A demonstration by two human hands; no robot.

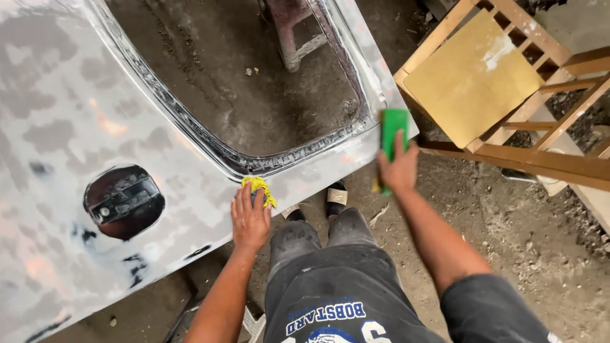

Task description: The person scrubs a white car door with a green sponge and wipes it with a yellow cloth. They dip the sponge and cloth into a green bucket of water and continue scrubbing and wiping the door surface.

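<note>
A large silvery-grey car body panel (70, 127) lies flat before me, with a window opening in its middle and a dark round recess (124, 201) at the left. My left hand (250, 219) presses a small yellow cloth or sponge (258, 186) flat on the panel's near edge. My right hand (399, 168) grips a green rectangular block (393, 130), held upright at the panel's right corner.
A wooden chair (502, 82) lies tipped over at the right on the dirt floor (508, 228). A reddish stand (289, 32) shows through the window opening. My dark trousers and sandalled feet (335, 195) are below the panel's edge.
</note>
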